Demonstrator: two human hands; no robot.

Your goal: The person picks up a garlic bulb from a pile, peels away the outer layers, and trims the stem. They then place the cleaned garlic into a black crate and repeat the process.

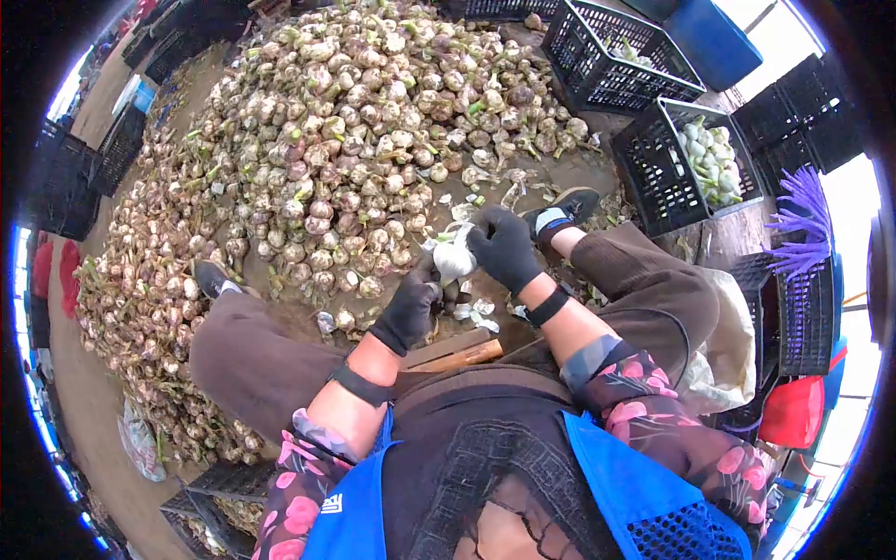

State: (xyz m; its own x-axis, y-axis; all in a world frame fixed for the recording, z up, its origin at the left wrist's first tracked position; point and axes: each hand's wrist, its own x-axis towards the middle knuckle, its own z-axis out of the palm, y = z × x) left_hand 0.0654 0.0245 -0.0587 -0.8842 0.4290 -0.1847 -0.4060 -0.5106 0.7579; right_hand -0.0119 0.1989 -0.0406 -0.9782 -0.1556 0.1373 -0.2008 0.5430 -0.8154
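A peeled white garlic bulb [453, 260] is held in front of me, between my two gloved hands. My left hand [409, 306], in a dark glove, is closed at the bulb's lower left. From the upper right, my right hand [505, 246] grips the bulb with bent fingers. A whitish strip of skin or stem shows by its fingertips. Some of the fingers on both hands are hidden. Loose pale peelings [481, 311] lie on the ground just below the bulb.
A large heap of unpeeled garlic [327, 140] spreads ahead and to the left. At the right stand a black crate [658, 177] of white bulbs and another black crate [583, 70] behind it. Purple strips [801, 224] hang over stacked crates. A wooden piece [457, 357] lies between my legs.
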